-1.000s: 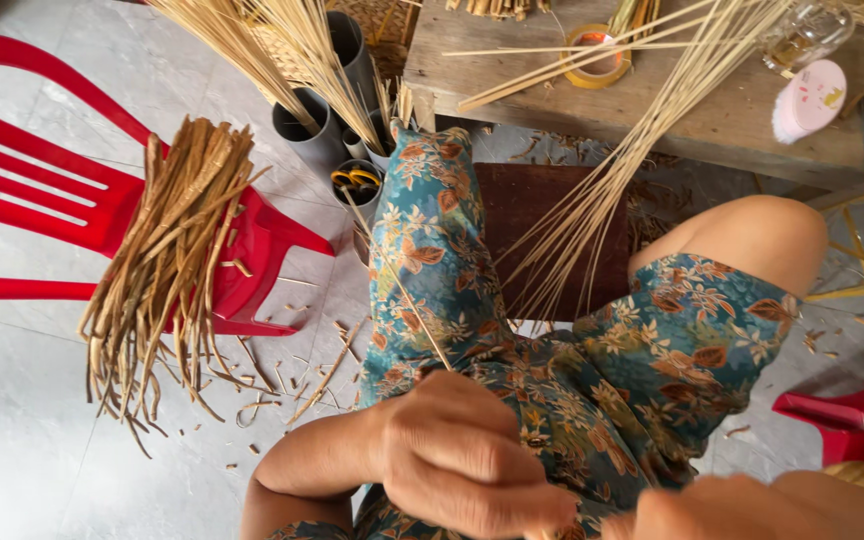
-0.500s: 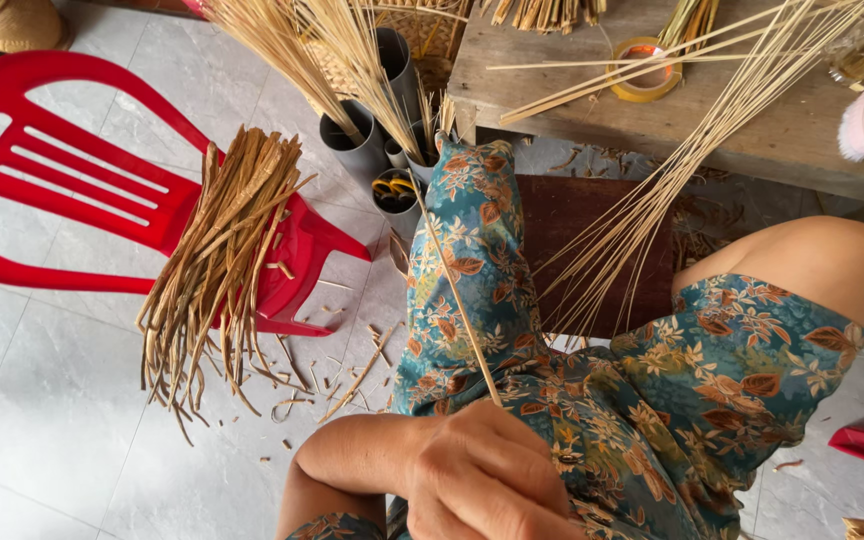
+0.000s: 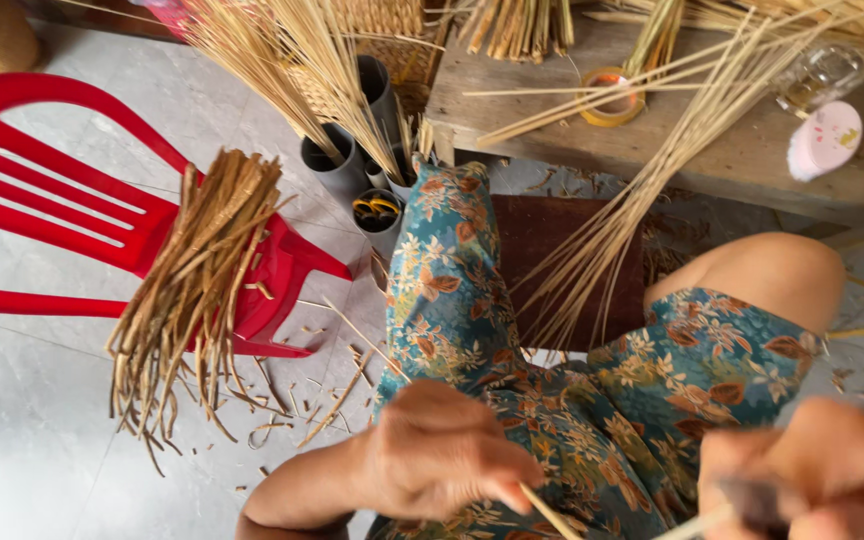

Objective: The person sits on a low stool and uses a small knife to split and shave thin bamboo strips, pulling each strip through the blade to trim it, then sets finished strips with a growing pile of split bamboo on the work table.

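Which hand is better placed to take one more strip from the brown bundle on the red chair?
Probably the left hand: the brown bundle lies on its side. The right hand is farther off and grips a dark tool.

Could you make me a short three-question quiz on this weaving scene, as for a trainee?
1. True or false: the bundle of brown strips lies across the red plastic chair.
2. What does the left hand pinch? A) a thin pale stick B) a roll of tape C) scissors
3. What stand in the grey tubes on the floor?

Key
1. True; its ends hang over the seat's edge.
2. A. The thin pale stick runs toward the right hand, which is blurred.
3. Sheaves of pale straw-like stalks; one tube holds scissors with yellow handles.
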`<act>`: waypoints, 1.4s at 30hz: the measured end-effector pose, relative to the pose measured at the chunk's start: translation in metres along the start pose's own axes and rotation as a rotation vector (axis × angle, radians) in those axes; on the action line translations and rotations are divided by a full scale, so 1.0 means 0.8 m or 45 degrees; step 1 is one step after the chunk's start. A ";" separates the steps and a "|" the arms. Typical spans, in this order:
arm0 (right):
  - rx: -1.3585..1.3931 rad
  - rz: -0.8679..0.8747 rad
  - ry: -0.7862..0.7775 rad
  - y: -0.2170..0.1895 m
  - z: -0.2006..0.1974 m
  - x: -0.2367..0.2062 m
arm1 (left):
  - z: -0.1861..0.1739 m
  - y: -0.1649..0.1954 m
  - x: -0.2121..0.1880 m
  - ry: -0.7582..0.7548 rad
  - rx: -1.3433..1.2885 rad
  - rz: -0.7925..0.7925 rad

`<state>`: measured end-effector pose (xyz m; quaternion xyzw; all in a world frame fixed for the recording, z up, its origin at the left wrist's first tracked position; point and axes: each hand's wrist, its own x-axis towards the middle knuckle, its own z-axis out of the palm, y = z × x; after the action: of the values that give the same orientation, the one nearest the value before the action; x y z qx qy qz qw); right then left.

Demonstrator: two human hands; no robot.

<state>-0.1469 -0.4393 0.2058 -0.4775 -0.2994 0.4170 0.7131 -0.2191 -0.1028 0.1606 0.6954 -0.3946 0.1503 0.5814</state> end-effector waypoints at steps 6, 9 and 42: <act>0.206 -0.199 0.402 0.017 -0.071 -0.011 | -0.013 -0.041 -0.010 0.066 0.194 -0.094; 0.141 -0.312 0.540 0.022 -0.106 -0.004 | -0.020 -0.064 -0.009 0.110 0.224 -0.139; 0.213 -0.220 0.418 0.114 -0.062 0.049 | -0.024 -0.147 -0.014 0.130 0.109 -0.323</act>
<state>-0.1156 -0.4088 0.1040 -0.4507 -0.1832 0.2942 0.8226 -0.1366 -0.0793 0.0773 0.7553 -0.2667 0.1275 0.5849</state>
